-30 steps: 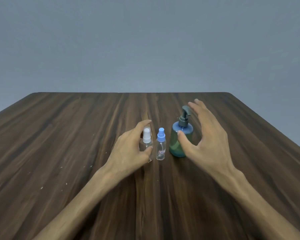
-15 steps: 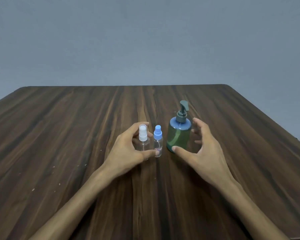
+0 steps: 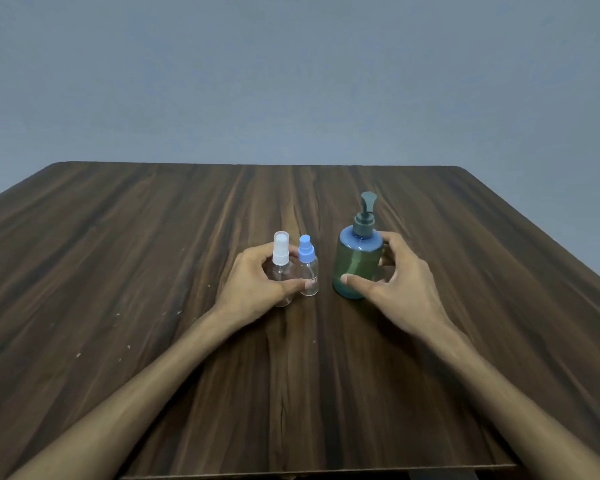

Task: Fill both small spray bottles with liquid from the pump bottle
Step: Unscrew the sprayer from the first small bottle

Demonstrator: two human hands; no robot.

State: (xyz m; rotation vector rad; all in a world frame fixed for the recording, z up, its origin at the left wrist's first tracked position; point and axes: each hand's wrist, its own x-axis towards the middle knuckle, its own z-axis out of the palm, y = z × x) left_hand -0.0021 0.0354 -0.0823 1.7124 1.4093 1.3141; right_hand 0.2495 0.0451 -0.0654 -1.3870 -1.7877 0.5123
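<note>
Two bare forearms enter from the lower corners of the frame. The left hand [image 3: 257,282] and right hand [image 3: 400,289] wear no gloves, rings or sleeves.

My left hand [image 3: 257,282] covers the lower left of the clear white-capped spray bottle [image 3: 280,261], and its far fingers sit behind it. The label on the clear blue-capped spray bottle [image 3: 307,268] is too small to read. My right hand's fingers [image 3: 390,242] disappear behind the green pump bottle [image 3: 357,265]. The dark wooden worktop [image 3: 118,254] runs off both sides.
</note>
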